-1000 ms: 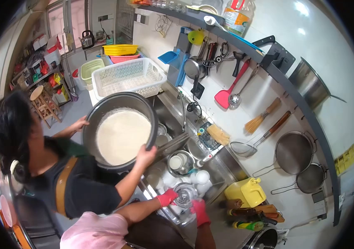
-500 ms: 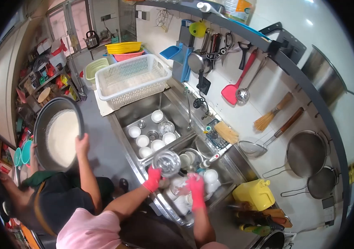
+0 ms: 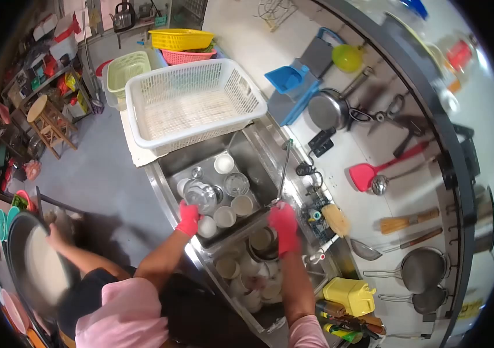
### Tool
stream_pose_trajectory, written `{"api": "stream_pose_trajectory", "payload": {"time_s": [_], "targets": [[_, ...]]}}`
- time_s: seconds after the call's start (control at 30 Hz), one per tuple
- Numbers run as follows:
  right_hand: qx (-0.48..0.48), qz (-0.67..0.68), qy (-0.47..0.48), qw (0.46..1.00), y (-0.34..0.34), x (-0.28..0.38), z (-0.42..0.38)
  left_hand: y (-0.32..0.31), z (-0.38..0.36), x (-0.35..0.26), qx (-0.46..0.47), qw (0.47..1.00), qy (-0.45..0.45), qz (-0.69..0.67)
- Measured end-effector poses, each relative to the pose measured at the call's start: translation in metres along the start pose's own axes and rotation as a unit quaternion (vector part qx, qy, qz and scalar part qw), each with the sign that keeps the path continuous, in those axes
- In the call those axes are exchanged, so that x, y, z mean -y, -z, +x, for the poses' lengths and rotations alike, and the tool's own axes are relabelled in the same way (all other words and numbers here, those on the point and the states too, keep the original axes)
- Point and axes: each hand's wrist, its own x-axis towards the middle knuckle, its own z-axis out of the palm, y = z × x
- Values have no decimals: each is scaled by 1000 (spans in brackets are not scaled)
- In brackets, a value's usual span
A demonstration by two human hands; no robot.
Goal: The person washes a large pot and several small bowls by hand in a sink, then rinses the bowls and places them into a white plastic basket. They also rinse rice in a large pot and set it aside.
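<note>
My left hand [image 3: 188, 218], in a pink rubber glove, is closed on the rim of a clear glass bowl [image 3: 201, 197] above the far sink basin. In that basin stand several white bowls [image 3: 225, 216] and another clear bowl [image 3: 236, 184]. My right hand [image 3: 283, 223], also gloved in pink, is at the lower end of the thin metal faucet spout [image 3: 284, 173], above the divider between the basins. Its fingers appear closed on the spout, slightly blurred. Below it, the near basin holds several stacked white bowls [image 3: 228, 267], partly hidden by my right arm.
A white plastic basket [image 3: 142, 136] stands beyond the sink. On the left, another person's hand [image 3: 57, 238] holds a large dark pot [image 3: 18, 223] with whitish contents. A yellow jug [image 3: 348, 294] stands right of the sink, and utensils such as a red spatula [image 3: 361, 177] hang on the wall.
My left hand has carried the glass bowl from the near basin to over the far one. My right hand has risen from the near basin to the faucet spout. The other person with the pot has moved nearer.
</note>
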Motion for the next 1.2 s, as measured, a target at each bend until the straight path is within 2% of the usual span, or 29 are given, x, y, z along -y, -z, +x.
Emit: {"api": "stream_pose_trajectory", "payload": {"time_s": [0.03,0.13,0.2,0.3,0.37,0.4,0.5,0.6,0.7,0.77,0.87,0.97,1.03,1.1,1.13,1.17,1.2], "targets": [[-23,-1,33,999,-18,9,-1,2,13,-1,8,1000,5,5],[44,-1,-60,997,-45,65,10,-6,34,-9,39,999,9,29],[35,-24,62,997,-81,67,36,-9,47,-11,56,997,-2,55],[129,56,-44,989,-87,124,48,-15,63,-19,64,992,15,109],[155,44,-3,987,-83,114,54,-20,68,-24,70,980,48,182],[168,37,19,985,-83,101,59,-19,66,-23,88,980,67,164],[128,107,-13,986,-95,57,67,-8,94,-1,164,965,142,149],[139,350,-75,923,-118,11,55,-12,90,7,206,950,150,178],[167,523,-194,813,-169,-30,48,-20,85,11,232,934,123,241],[179,707,-221,648,-190,-53,47,-25,92,19,258,920,108,275],[97,741,-256,613,-236,-40,55,-23,111,30,296,896,83,319],[110,722,-250,636,-270,-35,86,-16,139,38,341,866,46,364],[44,756,-323,567,-286,-27,102,-2,158,49,377,843,7,385],[108,829,-290,466,-312,-45,119,11,176,57,407,823,-46,393],[200,875,-214,386,-339,-86,132,17,184,58,421,813,-77,395],[240,939,-208,130,-347,-102,130,20,187,57,435,792,-117,412],[289,921,-230,-121,-349,-106,127,21,188,57,425,800,-122,406]]}}
